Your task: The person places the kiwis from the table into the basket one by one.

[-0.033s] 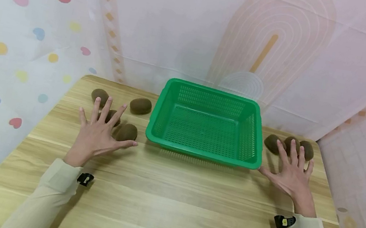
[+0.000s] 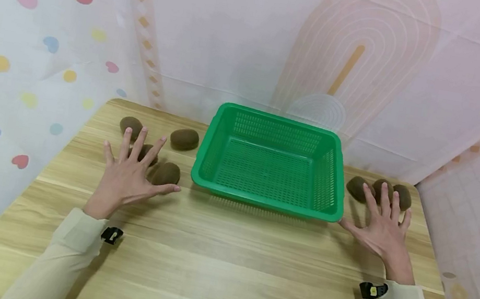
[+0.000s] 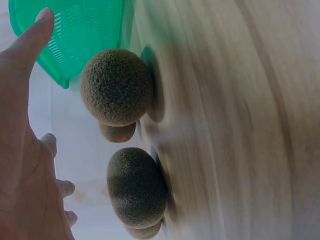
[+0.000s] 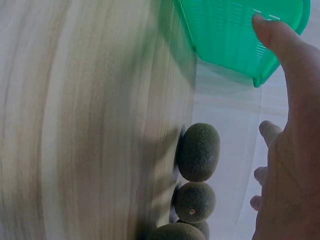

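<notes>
Brown, fuzzy kiwis lie in two groups on the wooden table. My left hand (image 2: 126, 181), fingers spread, hovers over the left group. Under and around it are a near kiwi (image 2: 167, 174) by the thumb, a partly covered kiwi (image 2: 147, 154), a far-left kiwi (image 2: 130, 126) and a kiwi (image 2: 184, 139) close to the basket. With fingers also spread, my right hand (image 2: 382, 231) hovers beside the right group. There a kiwi (image 4: 198, 151) stands in a row with a second kiwi (image 4: 195, 202) and others partly hidden. Neither hand holds anything.
A green plastic basket (image 2: 265, 202) with slotted walls sits between the hands toward the table's back edge, nothing inside it. Patterned cloth (image 2: 221, 35) hangs behind and at both sides of the wooden table (image 2: 219, 273).
</notes>
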